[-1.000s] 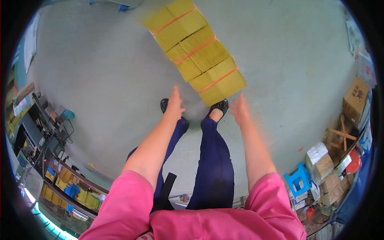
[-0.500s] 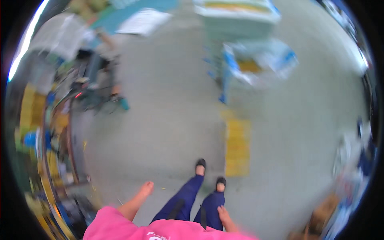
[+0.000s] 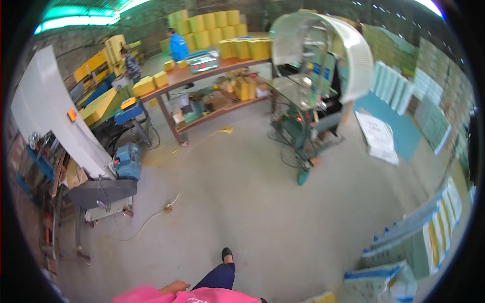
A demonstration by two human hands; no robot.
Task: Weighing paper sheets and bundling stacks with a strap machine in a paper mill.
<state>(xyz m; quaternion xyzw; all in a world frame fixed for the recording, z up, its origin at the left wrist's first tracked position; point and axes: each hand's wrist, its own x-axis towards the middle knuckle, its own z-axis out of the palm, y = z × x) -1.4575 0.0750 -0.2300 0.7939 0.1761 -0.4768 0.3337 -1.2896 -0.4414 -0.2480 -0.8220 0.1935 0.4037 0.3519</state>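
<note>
My left hand [image 3: 177, 287] hangs by my side at the lower edge, beyond a pink sleeve and next to my dark blue trouser leg [image 3: 216, 276]. Its fingers look loosely extended, and nothing shows in it. My right hand is out of view. One foot in a black shoe [image 3: 227, 252] is stepping forward on the grey floor. A white cable [image 3: 146, 222] lies on the floor ahead and to the left.
Left stands a tall white machine [image 3: 60, 111] with a blue motor [image 3: 128, 161]. Ahead are a workbench [image 3: 217, 70] bearing yellow blocks and a wheeled machine with an arched guard [image 3: 353, 55]. White-wrapped stacks [image 3: 424, 242] stand right. Two people [image 3: 178, 46] are far back.
My view has swung left and up, bringing the workbench and machines ahead. The wrapped stacks have shifted to the lower right. My right hand has left the picture.
</note>
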